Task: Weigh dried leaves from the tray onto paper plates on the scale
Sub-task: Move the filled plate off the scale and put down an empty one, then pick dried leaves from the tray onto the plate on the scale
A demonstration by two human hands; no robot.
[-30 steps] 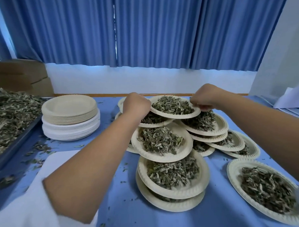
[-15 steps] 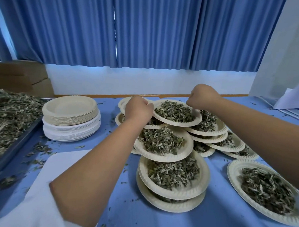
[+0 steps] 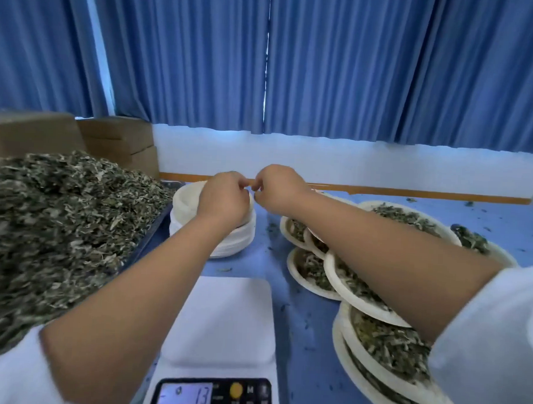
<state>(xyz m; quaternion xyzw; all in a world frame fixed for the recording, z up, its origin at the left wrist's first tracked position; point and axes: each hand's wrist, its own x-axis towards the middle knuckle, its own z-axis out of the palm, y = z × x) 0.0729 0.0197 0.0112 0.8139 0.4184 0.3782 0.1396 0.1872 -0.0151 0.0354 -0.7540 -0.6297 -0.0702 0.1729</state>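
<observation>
Filling the left of the view, a dark tray point(image 3: 154, 227) carries a high heap of dried leaves point(image 3: 59, 223), with brown cardboard boxes point(image 3: 118, 143) behind it against the wall. Just right of the tray stands a stack of empty paper plates point(image 3: 184, 206) on the blue tabletop point(image 3: 266, 256). The left hand point(image 3: 224, 200) is over the top of this stack, fingers curled downward toward its far rim; whether they have hold of a plate cannot be told. The right hand point(image 3: 276, 190) is just beside it, level with the stack's right edge, fingers curled and thumb and forefinger drawn together close to the left fingertips; anything pinched between them cannot be made out. Both forearms are bare, ending in white sleeves point(image 3: 497, 349) at the lower corners. Centre foreground: a white digital scale point(image 3: 223, 316) with a bare square platform; its lit display point(image 3: 186, 395) shows the digits 13. Right of the scale, overlapping paper plates filled with leaves point(image 3: 340, 330) lie stacked on one another, partly hidden by the right forearm. Loose leaf fragments are scattered across the tabletop. Pleated blue curtains point(image 3: 356, 68) hang behind
</observation>
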